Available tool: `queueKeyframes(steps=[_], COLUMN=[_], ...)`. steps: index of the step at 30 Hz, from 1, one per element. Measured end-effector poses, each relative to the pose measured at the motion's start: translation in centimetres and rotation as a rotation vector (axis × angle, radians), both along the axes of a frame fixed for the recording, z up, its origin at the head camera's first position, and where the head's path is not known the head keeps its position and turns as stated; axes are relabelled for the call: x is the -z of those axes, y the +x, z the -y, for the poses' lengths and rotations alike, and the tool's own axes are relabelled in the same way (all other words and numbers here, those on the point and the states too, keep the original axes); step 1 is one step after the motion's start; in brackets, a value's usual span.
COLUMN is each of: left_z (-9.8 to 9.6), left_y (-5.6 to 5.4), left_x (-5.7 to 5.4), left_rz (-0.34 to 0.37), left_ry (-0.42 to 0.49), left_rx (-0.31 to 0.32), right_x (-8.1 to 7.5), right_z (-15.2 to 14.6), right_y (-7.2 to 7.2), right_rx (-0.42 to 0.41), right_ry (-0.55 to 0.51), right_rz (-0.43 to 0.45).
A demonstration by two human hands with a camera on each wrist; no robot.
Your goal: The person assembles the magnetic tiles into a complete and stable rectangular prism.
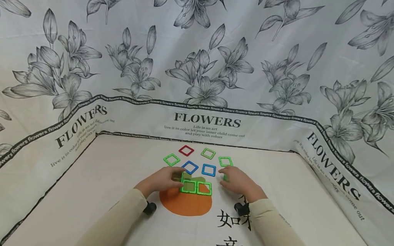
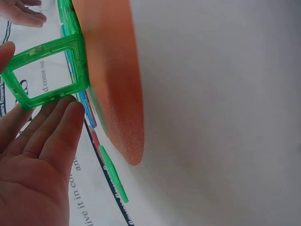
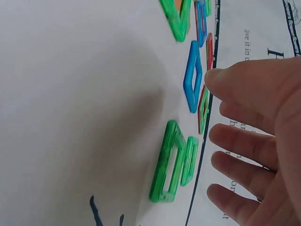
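My left hand point(image 1: 162, 180) pinches a green square magnetic tile point(image 2: 44, 48) between thumb and fingers, the frame standing up from the cloth. A second green tile point(image 1: 204, 194) sits on its right in the head view, over an orange printed shape point(image 1: 185, 205). My right hand point(image 1: 239, 182) hovers at the right with its fingers apart and nothing between them. Below those fingers, a green tile point(image 3: 162, 162) lies on the cloth in the right wrist view, partly hidden by the hand in the head view.
Farther back lie a red tile point(image 1: 183, 153), a blue tile point(image 1: 203, 169), another blue tile point(image 1: 194, 164) and several green tiles, one point(image 1: 168, 156) at the left. Black brushed characters point(image 1: 232, 219) mark the cloth at the front right. A flowered curtain point(image 1: 207, 81) rises behind.
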State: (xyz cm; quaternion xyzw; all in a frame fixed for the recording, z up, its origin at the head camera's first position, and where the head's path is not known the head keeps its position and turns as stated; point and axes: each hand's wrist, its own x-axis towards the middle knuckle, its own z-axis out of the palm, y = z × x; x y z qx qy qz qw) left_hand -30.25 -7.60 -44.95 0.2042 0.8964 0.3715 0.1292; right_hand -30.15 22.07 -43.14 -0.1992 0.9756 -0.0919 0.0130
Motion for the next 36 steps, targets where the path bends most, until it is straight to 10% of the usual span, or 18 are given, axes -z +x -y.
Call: queueKeyframes(steps=[36], left_z=[0.1], left_y=[-0.1], left_x=[0.2], left_rz=[-0.011], left_ry=[-0.003], left_rx=[0.002], right_x=[1.2], right_z=[-2.9], right_y=[-1.1], right_rx=[0.197], right_ry=[-0.062], right_rz=[0.120])
